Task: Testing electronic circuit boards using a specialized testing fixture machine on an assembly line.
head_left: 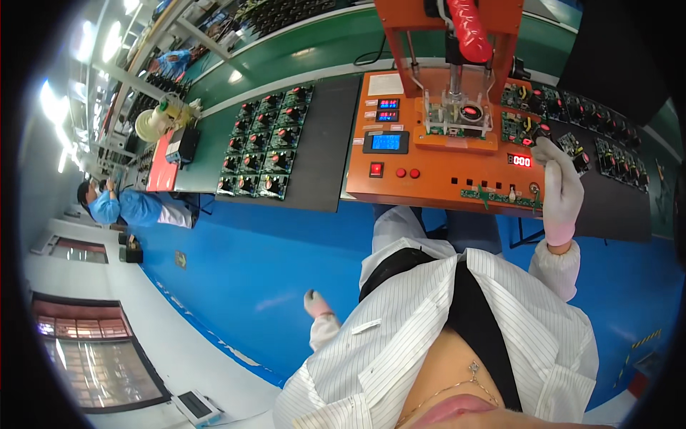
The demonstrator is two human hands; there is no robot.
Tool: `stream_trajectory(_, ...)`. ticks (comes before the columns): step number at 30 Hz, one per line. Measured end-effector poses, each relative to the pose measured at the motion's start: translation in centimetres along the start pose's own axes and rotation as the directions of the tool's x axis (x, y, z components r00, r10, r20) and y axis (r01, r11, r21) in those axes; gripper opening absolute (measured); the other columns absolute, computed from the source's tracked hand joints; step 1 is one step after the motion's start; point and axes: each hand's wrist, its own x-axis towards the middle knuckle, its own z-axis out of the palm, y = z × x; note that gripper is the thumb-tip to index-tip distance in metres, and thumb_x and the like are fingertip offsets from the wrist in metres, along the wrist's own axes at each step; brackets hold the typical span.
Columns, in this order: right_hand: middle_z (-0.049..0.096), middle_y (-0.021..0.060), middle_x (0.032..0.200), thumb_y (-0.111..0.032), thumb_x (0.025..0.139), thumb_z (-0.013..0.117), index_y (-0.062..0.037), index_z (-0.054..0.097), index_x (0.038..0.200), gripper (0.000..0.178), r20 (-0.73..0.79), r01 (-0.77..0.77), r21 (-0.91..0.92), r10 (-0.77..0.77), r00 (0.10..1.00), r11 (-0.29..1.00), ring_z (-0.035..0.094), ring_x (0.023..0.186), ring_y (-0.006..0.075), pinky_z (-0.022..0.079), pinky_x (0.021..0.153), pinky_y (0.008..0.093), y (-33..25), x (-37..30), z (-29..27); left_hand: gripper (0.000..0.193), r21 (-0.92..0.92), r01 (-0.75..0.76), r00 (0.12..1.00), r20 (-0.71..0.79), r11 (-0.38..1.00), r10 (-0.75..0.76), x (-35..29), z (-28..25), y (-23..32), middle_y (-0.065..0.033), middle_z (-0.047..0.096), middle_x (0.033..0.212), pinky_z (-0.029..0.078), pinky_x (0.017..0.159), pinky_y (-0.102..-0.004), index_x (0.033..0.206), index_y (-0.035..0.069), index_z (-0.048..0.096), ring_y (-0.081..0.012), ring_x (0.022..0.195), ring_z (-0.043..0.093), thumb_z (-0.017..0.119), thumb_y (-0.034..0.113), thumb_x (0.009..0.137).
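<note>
My right hand (562, 187), in a white glove, reaches over the right end of the orange test machine (429, 175). Its fingers are drawn together at a dark part beside a green circuit board (516, 127); what they pinch is hidden. Another circuit board (574, 151) lies just right of the fingertips. Inside the machine, a board with a red-lit round part (470, 112) sits in the clear fixture (457, 127) below the red-handled press (469, 32). Low at my left side, away from the bench, hangs my gloved left hand (316, 304); its fingers are too small to read.
Rows of circuit boards (256, 154) stand on a dark mat (314, 164) to the left. More boards (620, 164) crowd the right mat. A green strip board (500, 196) lies along the machine's front edge. A person in blue (139, 207) is far left.
</note>
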Motion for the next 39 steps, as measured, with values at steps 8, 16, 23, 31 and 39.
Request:
stream_trajectory(8, 0.068, 0.0144, 0.112, -0.006, 0.101, 0.042, 0.0055, 0.061, 0.125, 0.033, -0.074, -0.046, -0.054, 0.042, 0.996, 0.997, 0.065, 0.104, 0.0196, 0.049, 0.094, 0.0303, 1.6, -0.4, -1.5, 0.023, -0.392, -0.452, 0.878, -0.034, 0.801, 0.478, 3.3, 0.3, 26.3, -0.0136, 0.057, 0.121, 0.049, 0.090, -0.0329, 0.117, -0.002, 0.063, -0.0244, 0.102, 0.061, 0.054, 0.004, 0.097)
stream_trajectory(16, 0.068, 0.0121, 0.112, -0.013, 0.103, 0.045, 0.0049, 0.060, 0.127, 0.033, -0.264, -0.226, -0.036, 0.208, 0.942, 0.974, 0.064, 0.104, 0.0186, 0.048, 0.093, 0.0300, 4.2, -1.1, -2.0, 0.023, -0.525, -0.666, 0.645, -0.046, 0.531, 0.763, 0.8, 2.0, 40.6, -0.0127, 0.059, 0.118, 0.051, 0.084, -0.0294, 0.117, -0.001, 0.064, -0.0203, 0.100, 0.061, 0.055, 0.001, 0.095)
stream_trajectory(23, 0.069, 0.0134, 0.110, -0.016, 0.103, 0.047, 0.0031, 0.062, 0.123, 0.032, -0.329, -0.270, -0.095, 0.226, 0.917, 0.958, 0.065, 0.103, 0.0197, 0.049, 0.092, 0.0305, 7.6, -1.1, -3.1, 0.023, -0.641, -0.509, 0.650, 0.151, 0.575, 0.745, -2.0, 6.3, 46.0, -0.0136, 0.060, 0.118, 0.051, 0.087, -0.0349, 0.116, -0.001, 0.064, -0.0231, 0.104, 0.061, 0.053, 0.002, 0.096)
stream_trajectory(31, 0.069, 0.0156, 0.109, -0.018, 0.100, 0.047, 0.0009, 0.065, 0.116, 0.030, -0.278, -0.345, -0.253, 0.274, 0.921, 0.904, 0.066, 0.103, 0.0249, 0.048, 0.092, 0.0324, 10.1, -1.3, -2.9, 0.026, -0.363, -0.748, 0.592, 0.014, 0.555, 0.806, -2.2, 6.7, 45.3, -0.0163, 0.064, 0.111, 0.048, 0.094, -0.0398, 0.117, 0.000, 0.064, -0.0316, 0.104, 0.061, 0.051, 0.005, 0.095)
stream_trajectory(39, 0.069, 0.0139, 0.111, -0.017, 0.099, 0.047, 0.0027, 0.065, 0.115, 0.031, -0.277, -0.340, -0.198, 0.280, 0.919, 0.919, 0.063, 0.106, 0.0248, 0.045, 0.096, 0.0316, 10.4, -1.1, -1.8, 0.025, -0.320, -0.724, 0.628, 0.058, 0.610, 0.776, -3.5, 6.3, 45.8, -0.0145, 0.065, 0.111, 0.047, 0.094, -0.0387, 0.116, 0.002, 0.065, -0.0307, 0.105, 0.060, 0.051, 0.007, 0.096)
